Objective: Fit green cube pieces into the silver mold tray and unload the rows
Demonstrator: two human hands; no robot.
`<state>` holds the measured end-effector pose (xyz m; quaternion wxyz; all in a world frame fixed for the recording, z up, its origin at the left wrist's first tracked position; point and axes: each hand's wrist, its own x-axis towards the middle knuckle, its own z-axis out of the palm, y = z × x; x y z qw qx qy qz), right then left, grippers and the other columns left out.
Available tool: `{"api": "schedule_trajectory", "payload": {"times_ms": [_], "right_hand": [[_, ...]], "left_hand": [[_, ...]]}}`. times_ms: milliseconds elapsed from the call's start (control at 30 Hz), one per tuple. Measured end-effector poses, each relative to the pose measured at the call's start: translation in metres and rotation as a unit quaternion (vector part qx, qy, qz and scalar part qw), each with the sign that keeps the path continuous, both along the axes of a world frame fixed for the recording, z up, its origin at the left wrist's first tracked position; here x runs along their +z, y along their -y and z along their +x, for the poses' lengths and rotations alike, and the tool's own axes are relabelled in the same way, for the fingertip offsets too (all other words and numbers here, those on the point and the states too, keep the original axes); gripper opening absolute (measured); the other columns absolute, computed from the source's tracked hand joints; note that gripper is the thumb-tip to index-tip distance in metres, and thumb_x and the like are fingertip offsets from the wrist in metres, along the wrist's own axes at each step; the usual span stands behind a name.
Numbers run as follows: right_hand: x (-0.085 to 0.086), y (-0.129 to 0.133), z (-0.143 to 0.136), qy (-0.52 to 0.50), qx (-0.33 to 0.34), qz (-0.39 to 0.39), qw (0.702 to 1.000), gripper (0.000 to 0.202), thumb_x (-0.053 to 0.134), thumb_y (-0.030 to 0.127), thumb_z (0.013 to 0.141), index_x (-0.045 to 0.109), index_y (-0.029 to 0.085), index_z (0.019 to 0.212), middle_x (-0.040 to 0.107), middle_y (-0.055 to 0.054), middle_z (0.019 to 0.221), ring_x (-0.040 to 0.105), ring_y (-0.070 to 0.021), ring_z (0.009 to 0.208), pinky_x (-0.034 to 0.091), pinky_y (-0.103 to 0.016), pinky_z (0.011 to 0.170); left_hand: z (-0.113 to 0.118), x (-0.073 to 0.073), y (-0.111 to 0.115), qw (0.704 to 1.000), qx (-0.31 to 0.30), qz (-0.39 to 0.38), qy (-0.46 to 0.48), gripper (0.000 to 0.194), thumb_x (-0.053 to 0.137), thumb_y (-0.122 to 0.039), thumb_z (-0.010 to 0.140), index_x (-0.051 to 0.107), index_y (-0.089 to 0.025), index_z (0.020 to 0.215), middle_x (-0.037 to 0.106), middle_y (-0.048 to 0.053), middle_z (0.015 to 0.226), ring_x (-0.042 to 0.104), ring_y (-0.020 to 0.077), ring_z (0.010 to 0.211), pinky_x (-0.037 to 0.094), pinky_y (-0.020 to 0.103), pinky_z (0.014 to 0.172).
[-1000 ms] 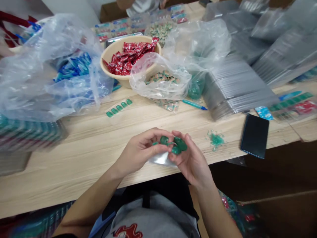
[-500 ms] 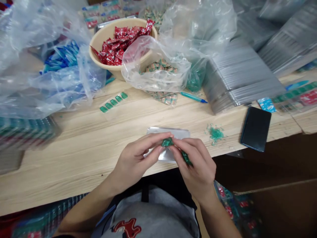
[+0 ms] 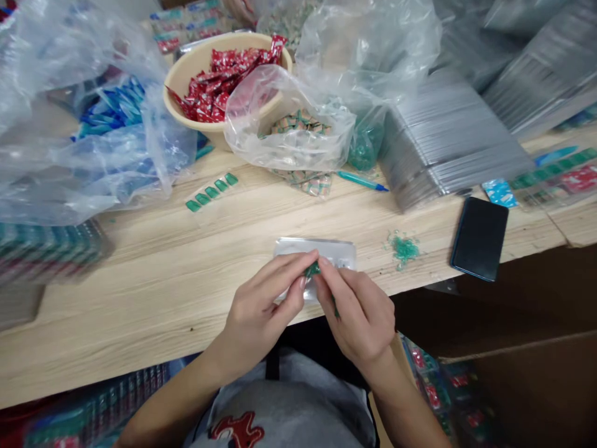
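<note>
My left hand (image 3: pixel 265 302) and my right hand (image 3: pixel 357 311) meet near the table's front edge. Both pinch a small green piece (image 3: pixel 312 269) between thumbs and fingertips. Another bit of green shows under the curled fingers of my right hand, mostly hidden. Beneath the hands lies a clear plastic tray (image 3: pixel 284 246), partly covered by them. A strip of green pieces (image 3: pixel 212 191) lies on the table farther back on the left. To the right of the hands is a small heap of green scraps (image 3: pixel 405 247).
A bowl (image 3: pixel 172 102) of red packets, a plastic bag (image 3: pixel 326 149) of small packets and a blue pen (image 3: pixel 361 181) are at the back. Stacked clear trays (image 3: pixel 461 137) and a phone (image 3: pixel 480 238) are right; a bag (image 3: pixel 121 155) of blue items is left.
My right hand has turned and drawn slightly left, covering more of the green it holds. The fingertips have closed in around the green piece, and less of it shows.
</note>
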<state>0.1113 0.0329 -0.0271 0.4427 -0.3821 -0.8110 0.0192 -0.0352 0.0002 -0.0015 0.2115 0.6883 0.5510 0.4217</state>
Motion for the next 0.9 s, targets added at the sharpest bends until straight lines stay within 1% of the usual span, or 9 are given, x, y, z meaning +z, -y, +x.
{"api": "schedule_trajectory", "payload": {"times_ms": [100, 267, 400, 500, 567, 633, 733, 800, 900], "right_hand": [[-0.001, 0.001, -0.001, -0.045, -0.010, -0.031, 0.998, 0.023, 0.057, 0.007, 0.087, 0.065, 0.015, 0.107, 0.069, -0.004, 0.077, 0.064, -0.0131, 0.067, 0.054, -0.025, 0.062], [0.000, 0.007, 0.001, -0.166, 0.006, -0.176, 0.970, 0.021, 0.055, 0.005, 0.087, 0.066, 0.020, 0.098, 0.070, -0.001, 0.082, 0.065, -0.0104, 0.072, 0.055, -0.022, 0.069], [-0.015, 0.018, 0.013, -0.136, 0.047, -0.162, 0.976, 0.022, 0.055, 0.005, 0.087, 0.065, 0.016, 0.103, 0.070, -0.005, 0.083, 0.065, -0.0123, 0.074, 0.054, -0.023, 0.067], [-0.032, 0.029, 0.024, -0.052, 0.059, -0.093, 0.993, 0.024, 0.058, 0.006, 0.086, 0.064, 0.012, 0.109, 0.070, -0.006, 0.076, 0.063, -0.0145, 0.066, 0.052, -0.026, 0.060], [-0.038, 0.036, 0.029, -0.033, 0.055, -0.083, 0.994, 0.023, 0.059, 0.008, 0.086, 0.064, 0.012, 0.108, 0.069, -0.006, 0.073, 0.061, -0.0146, 0.063, 0.051, -0.026, 0.058], [-0.039, 0.040, 0.030, -0.062, 0.049, -0.133, 0.988, 0.019, 0.058, 0.007, 0.087, 0.065, 0.013, 0.103, 0.069, -0.006, 0.076, 0.063, -0.0140, 0.065, 0.053, -0.025, 0.061], [-0.033, 0.040, 0.029, -0.154, 0.036, -0.247, 0.956, 0.020, 0.056, 0.007, 0.087, 0.067, 0.017, 0.100, 0.069, -0.003, 0.082, 0.065, -0.0116, 0.073, 0.054, -0.022, 0.067], [-0.030, 0.037, 0.030, -0.201, 0.013, -0.293, 0.935, 0.023, 0.058, 0.007, 0.087, 0.067, 0.020, 0.103, 0.068, -0.001, 0.083, 0.064, -0.0101, 0.074, 0.053, -0.021, 0.068], [-0.031, 0.032, 0.036, -0.235, -0.033, -0.313, 0.920, 0.027, 0.059, 0.008, 0.087, 0.067, 0.023, 0.108, 0.066, 0.002, 0.083, 0.063, -0.0083, 0.073, 0.052, -0.020, 0.068]], "left_hand": [[0.002, -0.002, 0.001, 1.000, -0.005, 0.007, -0.013, 0.040, 0.051, -0.005, 0.090, 0.061, -0.021, 0.126, 0.069, 0.005, 0.114, 0.065, 0.0127, 0.105, 0.054, 0.021, 0.093], [0.006, -0.008, 0.005, 0.995, -0.025, -0.067, 0.071, 0.042, 0.055, -0.007, 0.090, 0.061, -0.029, 0.125, 0.069, 0.002, 0.115, 0.066, 0.0131, 0.104, 0.056, 0.021, 0.090], [0.010, -0.017, 0.014, 0.988, -0.032, -0.103, 0.112, 0.042, 0.059, -0.010, 0.089, 0.060, -0.031, 0.126, 0.068, 0.001, 0.116, 0.066, 0.0125, 0.104, 0.056, 0.020, 0.089], [0.014, -0.027, 0.024, 0.992, -0.047, -0.098, 0.068, 0.041, 0.056, -0.009, 0.090, 0.059, -0.026, 0.127, 0.068, 0.004, 0.114, 0.066, 0.0131, 0.103, 0.056, 0.022, 0.090], [0.017, -0.031, 0.032, 0.993, -0.058, -0.100, 0.039, 0.042, 0.052, -0.008, 0.091, 0.056, -0.023, 0.130, 0.067, 0.006, 0.115, 0.066, 0.0139, 0.104, 0.057, 0.023, 0.089], [0.020, -0.032, 0.036, 0.992, -0.066, -0.106, 0.022, 0.042, 0.049, -0.007, 0.092, 0.054, -0.022, 0.132, 0.065, 0.007, 0.115, 0.065, 0.0141, 0.104, 0.057, 0.024, 0.088], [0.021, -0.031, 0.030, 0.992, -0.077, -0.102, 0.012, 0.038, 0.050, -0.010, 0.094, 0.055, -0.021, 0.130, 0.065, 0.006, 0.113, 0.064, 0.0132, 0.103, 0.057, 0.023, 0.086], [0.017, -0.031, 0.018, 0.995, -0.068, -0.063, -0.026, 0.036, 0.051, -0.011, 0.094, 0.056, -0.020, 0.128, 0.064, 0.007, 0.113, 0.063, 0.0141, 0.104, 0.055, 0.025, 0.088], [0.008, -0.040, -0.010, 0.986, -0.048, 0.047, -0.152, 0.034, 0.055, -0.009, 0.092, 0.056, -0.018, 0.125, 0.066, 0.009, 0.108, 0.062, 0.0192, 0.101, 0.053, 0.035, 0.088]]}}
